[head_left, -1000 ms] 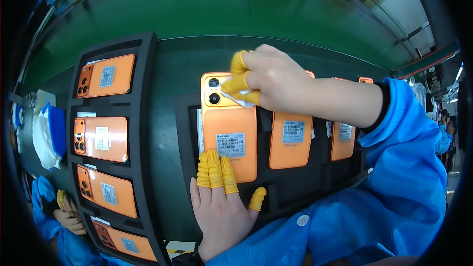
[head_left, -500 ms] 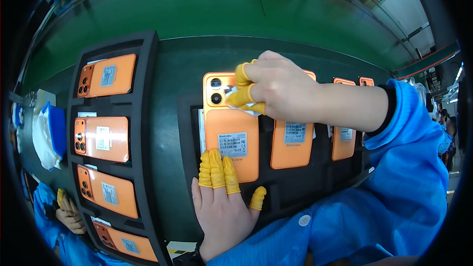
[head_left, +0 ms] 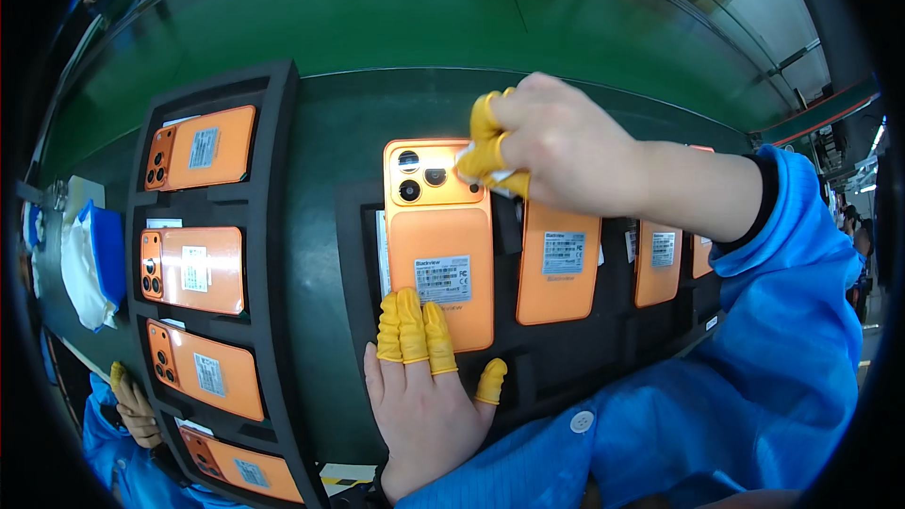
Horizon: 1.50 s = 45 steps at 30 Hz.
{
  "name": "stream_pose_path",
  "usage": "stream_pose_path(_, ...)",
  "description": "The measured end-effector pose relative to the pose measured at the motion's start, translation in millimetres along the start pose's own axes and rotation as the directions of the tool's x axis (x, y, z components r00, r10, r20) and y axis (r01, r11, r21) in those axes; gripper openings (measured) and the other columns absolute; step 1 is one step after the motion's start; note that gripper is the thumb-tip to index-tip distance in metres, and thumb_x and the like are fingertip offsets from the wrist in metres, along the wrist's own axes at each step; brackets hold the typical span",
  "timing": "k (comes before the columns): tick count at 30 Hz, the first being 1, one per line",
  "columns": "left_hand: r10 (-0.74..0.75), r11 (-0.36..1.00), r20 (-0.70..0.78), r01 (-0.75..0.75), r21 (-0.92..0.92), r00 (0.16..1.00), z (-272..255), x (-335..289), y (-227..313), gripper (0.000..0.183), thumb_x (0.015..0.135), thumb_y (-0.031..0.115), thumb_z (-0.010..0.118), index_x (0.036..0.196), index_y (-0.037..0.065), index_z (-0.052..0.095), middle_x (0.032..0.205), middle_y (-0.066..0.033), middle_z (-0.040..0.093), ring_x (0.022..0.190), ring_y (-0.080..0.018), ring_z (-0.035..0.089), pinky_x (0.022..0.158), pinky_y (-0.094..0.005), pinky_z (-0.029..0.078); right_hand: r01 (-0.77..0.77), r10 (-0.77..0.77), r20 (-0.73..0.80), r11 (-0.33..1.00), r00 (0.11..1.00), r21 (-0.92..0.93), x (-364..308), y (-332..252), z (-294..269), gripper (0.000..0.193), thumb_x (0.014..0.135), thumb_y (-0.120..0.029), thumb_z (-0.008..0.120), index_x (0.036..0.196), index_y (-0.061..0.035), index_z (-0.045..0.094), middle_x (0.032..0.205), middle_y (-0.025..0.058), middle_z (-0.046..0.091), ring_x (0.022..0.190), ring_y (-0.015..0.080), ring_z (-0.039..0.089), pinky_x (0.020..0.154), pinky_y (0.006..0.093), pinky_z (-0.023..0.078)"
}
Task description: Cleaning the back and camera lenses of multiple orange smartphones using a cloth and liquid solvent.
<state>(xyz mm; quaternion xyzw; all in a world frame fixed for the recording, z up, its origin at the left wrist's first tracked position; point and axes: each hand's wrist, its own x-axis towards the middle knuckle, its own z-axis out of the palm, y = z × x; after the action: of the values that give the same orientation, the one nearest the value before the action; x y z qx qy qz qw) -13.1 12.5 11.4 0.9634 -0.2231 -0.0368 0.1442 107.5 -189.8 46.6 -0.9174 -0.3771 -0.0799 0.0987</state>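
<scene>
Blue sleeves (head_left: 792, 320), white button (head_left: 582, 422), black cuff (head_left: 770, 200), yellow finger cots (head_left: 412, 328).

In the head view, our L hand (head_left: 429, 419) lies flat w/ three yellow-capped fingers on the lower end of an orange phone (head_left: 439, 236), thumb spread off it, capped too. Our R hand (head_left: 566, 155), also w/ yellow finger cots, pinches a white cloth (head_left: 515, 185) at the phone's upper R corner, by the cameras. R of it we've 3 more phones (head_left: 558, 278) in a blk tray (head_left: 354, 269); to our L, a 2nd tray (head_left: 281, 179) w/ 4 orange phones (head_left: 222, 366), a co-worker's hand (head_left: 139, 412) beside it.
</scene>
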Motion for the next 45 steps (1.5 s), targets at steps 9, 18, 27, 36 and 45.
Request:
stream_pose_path(9,0.036,0.999,-0.085,-0.034,0.026,0.996,1.9,-0.4,1.4,0.063,0.068,0.034,0.061,0.113,-0.008,0.043,0.122,-0.0224,0.038,0.115,-0.0347,0.035,0.095,-0.0454,0.026,0.060,-0.068,-0.120,0.996,0.990,-0.064,0.4,1.5,9.1,0.018,0.063,-0.013,0.063,0.080,-0.0093,0.067,0.078,0.0045,0.054,0.074,0.0187,0.054,0.066,0.0314,0.042)
stream_pose_path(18,0.065,0.998,-0.280,-0.068,0.000,0.958,11.4,-5.2,4.0,0.064,0.068,0.028,0.064,0.117,-0.005,0.039,0.124,-0.0194,0.036,0.117,-0.0348,0.031,0.097,-0.0427,0.025,-0.440,0.363,-0.317,0.871,0.876,-0.217,-145.0,6.4,-97.2,0.018,0.062,-0.007,0.064,0.080,-0.0106,0.066,0.075,0.0075,0.053,0.063,0.0247,0.054,0.058,0.0338,0.045)
stream_pose_path(27,0.121,0.992,-0.565,-0.119,0.041,0.816,14.0,-12.3,25.4,0.037,0.073,0.012,0.060,0.105,-0.003,0.048,0.105,-0.0179,0.044,0.099,-0.0322,0.042,0.084,-0.0382,0.036,-0.956,0.745,-0.601,0.257,0.290,-0.144,-374.0,40.7,-87.9,0.016,0.070,-0.012,0.060,0.085,-0.0097,0.064,0.083,0.0088,0.055,0.071,0.0256,0.057,0.064,0.0345,0.046)
stream_pose_path(36,0.078,0.997,-0.414,-0.058,0.060,0.907,15.3,-2.8,79.3,0.033,0.074,0.014,0.061,0.102,-0.001,0.050,0.099,-0.0170,0.045,0.095,-0.0314,0.044,0.082,-0.0371,0.036,-0.969,0.759,-0.602,0.211,0.247,-0.132,-393.5,61.3,-31.4,0.013,0.070,-0.012,0.060,0.080,-0.0034,0.061,0.088,0.0119,0.055,0.075,0.0271,0.057,0.066,0.0354,0.046)
stream_pose_path(45,0.183,0.981,-0.299,-0.193,-0.004,0.937,35.0,16.0,119.4,0.043,0.071,0.017,0.064,0.107,-0.002,0.048,0.100,-0.0195,0.045,0.096,-0.0341,0.042,0.083,-0.0399,0.035,-0.961,0.851,-0.453,0.196,0.264,-0.193,-404.9,78.8,-18.9,0.018,0.066,-0.009,0.060,0.083,-0.0072,0.061,0.088,0.0078,0.052,0.081,0.0244,0.054,0.068,0.0358,0.047)
